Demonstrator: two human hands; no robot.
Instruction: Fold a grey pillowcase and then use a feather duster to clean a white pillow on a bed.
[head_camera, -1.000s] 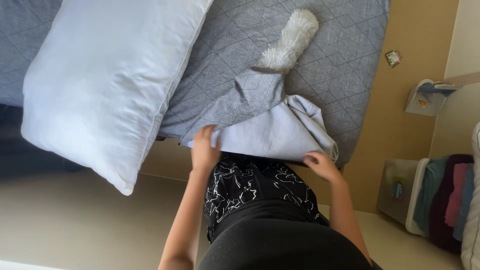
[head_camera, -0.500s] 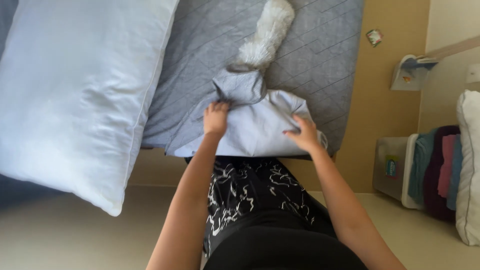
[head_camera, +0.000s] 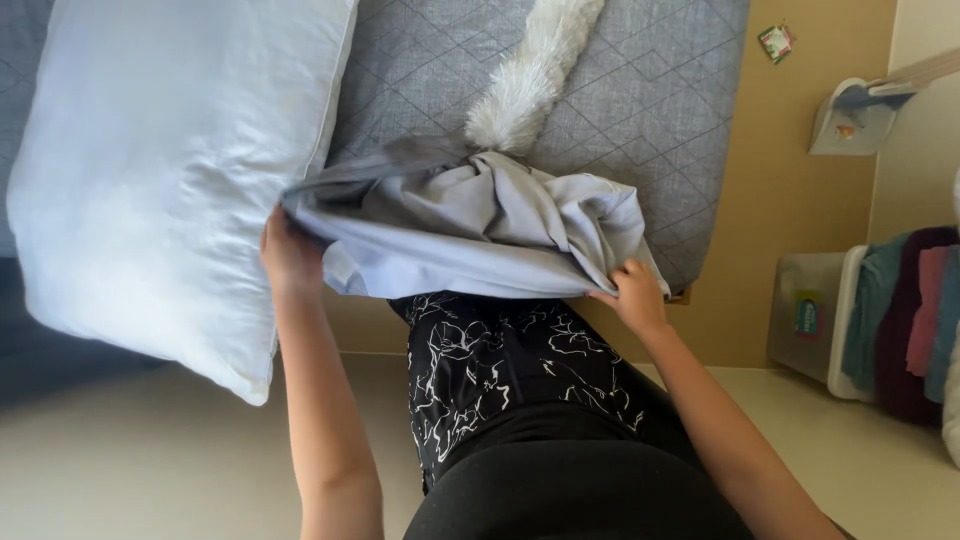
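Observation:
A crumpled pale blue-grey pillowcase (head_camera: 480, 225) lies bunched at the near edge of a grey quilted bed (head_camera: 640, 110). My left hand (head_camera: 290, 250) grips its left end, right beside a big pale blue pillow (head_camera: 170, 170). My right hand (head_camera: 632, 295) holds the cloth's right lower edge. The pillowcase is stretched between both hands above my black patterned top. A white fluffy thing (head_camera: 530, 75) lies on the bed just behind the cloth.
The pillow hangs over the bed's edge at the left. A tan wall or bed side (head_camera: 790, 200) runs at the right. A pale bin with folded towels (head_camera: 880, 310) stands at the far right. A small white shelf (head_camera: 850, 115) sits above it.
My hands have spread apart, the left moving out toward the pillow, pulling the pillowcase wider. The view has shifted closer to the bed.

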